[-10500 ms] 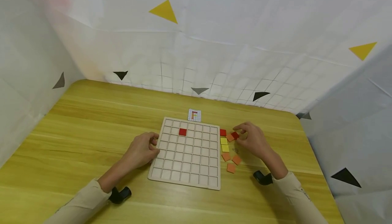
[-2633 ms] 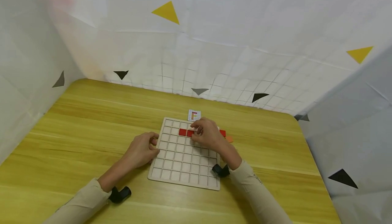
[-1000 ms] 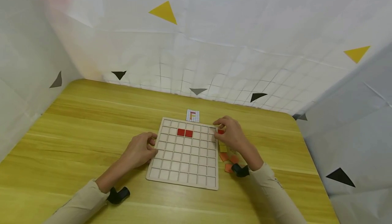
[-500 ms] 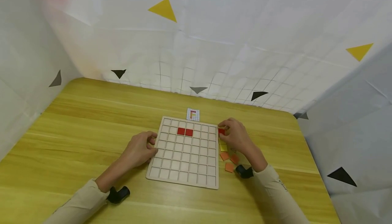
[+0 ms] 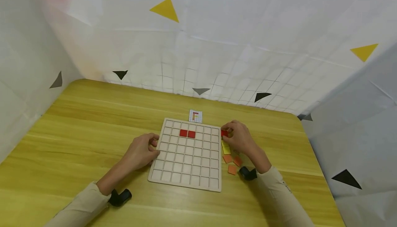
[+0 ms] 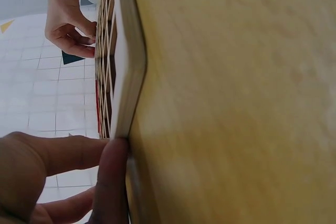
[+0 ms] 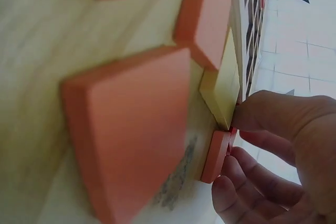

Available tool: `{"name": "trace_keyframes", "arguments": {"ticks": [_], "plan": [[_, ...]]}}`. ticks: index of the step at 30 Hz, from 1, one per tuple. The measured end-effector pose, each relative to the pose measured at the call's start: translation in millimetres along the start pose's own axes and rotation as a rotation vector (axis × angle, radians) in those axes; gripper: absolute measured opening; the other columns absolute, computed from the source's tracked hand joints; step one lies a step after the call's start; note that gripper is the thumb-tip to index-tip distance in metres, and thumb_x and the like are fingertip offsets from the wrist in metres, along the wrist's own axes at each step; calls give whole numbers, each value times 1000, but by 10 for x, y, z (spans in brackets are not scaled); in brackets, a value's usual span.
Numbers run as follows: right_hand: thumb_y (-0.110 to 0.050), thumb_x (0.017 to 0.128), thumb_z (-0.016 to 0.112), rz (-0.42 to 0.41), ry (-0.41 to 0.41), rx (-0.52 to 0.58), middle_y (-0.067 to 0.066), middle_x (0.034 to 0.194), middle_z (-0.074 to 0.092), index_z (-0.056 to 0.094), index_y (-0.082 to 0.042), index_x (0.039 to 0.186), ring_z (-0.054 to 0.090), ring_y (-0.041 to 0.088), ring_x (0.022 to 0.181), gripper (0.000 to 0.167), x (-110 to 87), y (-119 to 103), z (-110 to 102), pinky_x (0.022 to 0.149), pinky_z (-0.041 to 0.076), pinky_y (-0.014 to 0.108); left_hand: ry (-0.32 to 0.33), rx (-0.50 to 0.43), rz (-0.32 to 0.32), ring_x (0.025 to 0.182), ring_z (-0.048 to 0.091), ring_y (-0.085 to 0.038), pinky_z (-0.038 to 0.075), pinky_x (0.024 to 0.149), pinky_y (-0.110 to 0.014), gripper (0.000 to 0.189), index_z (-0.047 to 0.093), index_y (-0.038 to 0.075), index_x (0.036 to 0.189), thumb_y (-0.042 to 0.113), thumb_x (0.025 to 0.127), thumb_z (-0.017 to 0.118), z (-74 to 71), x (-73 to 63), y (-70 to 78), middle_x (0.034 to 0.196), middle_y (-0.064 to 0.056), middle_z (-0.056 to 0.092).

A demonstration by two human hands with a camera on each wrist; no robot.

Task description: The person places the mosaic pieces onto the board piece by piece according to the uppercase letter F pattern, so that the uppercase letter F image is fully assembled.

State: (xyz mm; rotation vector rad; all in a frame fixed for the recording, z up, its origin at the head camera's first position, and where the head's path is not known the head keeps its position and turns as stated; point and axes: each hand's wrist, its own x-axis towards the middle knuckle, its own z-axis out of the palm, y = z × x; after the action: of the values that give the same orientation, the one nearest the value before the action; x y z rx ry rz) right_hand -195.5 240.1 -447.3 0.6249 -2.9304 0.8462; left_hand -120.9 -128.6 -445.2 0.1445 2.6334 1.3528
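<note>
Wht sheets (image 5: 270,17) hang behind & both sides of the bench (image 5: 102,116), which is yellowish wood grain w/ rounded far corners. Beige sleeves (image 5: 82,199) on both arms, coming in from near side. Lt wood grid board (image 5: 186,168) lies flat approx mid-bench, slightly angled.

L hand (image 5: 141,151) is grasping the board's L edge: thumb over the top, other fingers bent at the side. R hand (image 5: 240,135) is just off the board's far R corner, fingers curled, thumb & forefinger pinching a red tile (image 5: 224,133) low at bench level, next to the board's R edge. Blk wrist devices (image 5: 120,197) on both wrists.

Yel, blk & gray triangles (image 5: 165,10) on the sheets. Sm. card (image 5: 195,115) on bench just beyond board's far edge, printed w/ a grid & red/orange/yel squares.

2 placed red tiles (image 5: 187,134) sit side by side in the 2nd row from far edge, 3rd & 4th cols from L. Loose yel tiles (image 5: 226,147) by board's R edge, partly hidden, exact no. unclear. Nearer, 3 orange tiles (image 5: 232,169) lie askew; R wrist view shows another orange piece (image 7: 215,157) right by R fingertips.
</note>
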Motion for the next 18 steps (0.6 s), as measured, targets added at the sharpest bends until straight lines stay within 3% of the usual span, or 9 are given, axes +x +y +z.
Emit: {"name": "trace_keyframes", "arguments": {"ticks": [18], "plan": [[-8, 80, 79, 12, -15, -17, 5, 92, 63, 76, -6, 105, 58, 18, 75, 25, 49, 32, -10, 65, 51, 38, -5, -40, -17, 75, 62, -17, 54, 48, -29, 48, 58, -7, 128, -2, 82, 72, 3, 16, -8, 99, -12, 62]]}}
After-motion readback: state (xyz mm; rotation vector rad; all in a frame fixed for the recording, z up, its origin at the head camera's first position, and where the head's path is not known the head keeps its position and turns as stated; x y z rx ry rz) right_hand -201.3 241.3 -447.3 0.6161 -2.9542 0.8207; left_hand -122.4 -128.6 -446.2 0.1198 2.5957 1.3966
